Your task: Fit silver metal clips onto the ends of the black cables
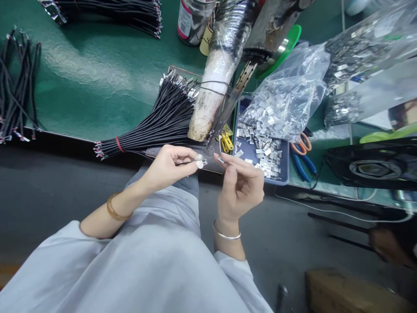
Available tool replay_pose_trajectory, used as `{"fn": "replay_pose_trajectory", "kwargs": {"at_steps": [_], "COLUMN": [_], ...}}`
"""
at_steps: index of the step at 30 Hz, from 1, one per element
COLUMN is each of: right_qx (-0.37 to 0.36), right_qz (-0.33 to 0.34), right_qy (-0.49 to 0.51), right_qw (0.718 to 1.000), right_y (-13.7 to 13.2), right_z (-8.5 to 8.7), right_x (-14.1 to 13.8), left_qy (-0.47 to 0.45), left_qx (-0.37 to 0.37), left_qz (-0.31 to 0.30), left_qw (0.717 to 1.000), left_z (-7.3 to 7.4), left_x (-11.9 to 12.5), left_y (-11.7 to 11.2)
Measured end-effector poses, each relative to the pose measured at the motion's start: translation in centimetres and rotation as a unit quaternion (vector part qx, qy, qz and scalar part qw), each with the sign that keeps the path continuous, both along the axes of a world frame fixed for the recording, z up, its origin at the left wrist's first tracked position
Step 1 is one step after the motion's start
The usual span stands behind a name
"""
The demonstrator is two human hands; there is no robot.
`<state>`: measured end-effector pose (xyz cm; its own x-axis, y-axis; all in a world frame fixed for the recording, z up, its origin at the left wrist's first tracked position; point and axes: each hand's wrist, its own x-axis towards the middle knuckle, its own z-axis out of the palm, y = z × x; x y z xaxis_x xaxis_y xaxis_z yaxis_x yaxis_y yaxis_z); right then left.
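Black cable (pixel 185 163) in the left hand (pixel 167 167) shows only as a short, thin dark stretch, its long axis running nearly crosswise in front of the person. Its metal-tipped end (pixel 204 161) points right, toward the right hand (pixel 243 187). Thumb and forefinger of the left hand are clamped on the cable just behind that tip, over the near edge of the counter (pixel 81 95). The right hand, just beside and apart from the left, pinches a small metal piece (pixel 220 160) at its fingertips; the exact contact of the thumb is hard to make out.

Beyond the left hand lies a bundle of black cables (pixel 156 121), tied with a red band (pixel 120 144); its metal ends fan out away from the person, its wire ends point left. To the right, a blue tray (pixel 285 171) holds loose metal pieces (pixel 269 158) and part of a clear plastic bag (pixel 293 93). Farther back stands a jar (pixel 198 24) whose pink-edged label (pixel 185 21) carries a barcode; its print is too small to read.
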<state>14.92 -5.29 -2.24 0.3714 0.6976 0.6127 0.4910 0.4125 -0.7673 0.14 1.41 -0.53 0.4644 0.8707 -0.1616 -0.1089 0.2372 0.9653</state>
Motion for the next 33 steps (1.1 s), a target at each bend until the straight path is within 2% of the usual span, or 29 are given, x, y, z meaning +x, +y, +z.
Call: {"fn": "replay_pose_trajectory", "kwargs": {"at_steps": [4,7,10,13,15,19,23,29,33], "right_qx": [0.055,0.056,0.048,0.012,-0.005,-0.01,0.018,0.031,0.003], "right_qz": [-0.053,-0.03,-0.013,-0.012,-0.005,0.027,0.052,0.014,0.041], "right_qy": [-0.171,-0.231,-0.189,-0.059,-0.005,-0.024,-0.06,0.003,-0.046], "right_qw": [0.982,0.971,0.981,0.998,1.0,0.999,0.997,0.999,0.998], "right_y": [0.2,0.3,0.3,0.2,0.1,-0.2,-0.2,0.2,0.2], "right_z": [0.7,0.8,0.3,-0.4,-0.5,-0.3,-0.4,-0.6,-0.3], "right_x": [0.1,0.2,0.2,0.2,0.2,0.2,0.1,0.5,0.9], "left_qy": [0.002,-0.001,-0.011,-0.012,-0.007,0.006,0.004,0.001,0.013], "left_qx": [0.026,0.02,0.009,0.01,0.017,0.021,0.011,-0.008,0.006], "left_qz": [0.01,0.006,0.011,0.02,0.02,0.008,0.009,0.028,0.029], "left_qw": [1.0,1.0,1.0,1.0,1.0,1.0,1.0,1.0,0.999], "left_z": [-0.2,0.0,0.2,0.4,0.4,0.3,0.4,0.6,0.5], "left_x": [0.3,0.4,0.4,0.4,0.4,0.4,0.4,0.3,0.3], "left_y": [0.0,0.1,0.1,0.1,0.1,0.1,0.2,0.2,0.2]}}
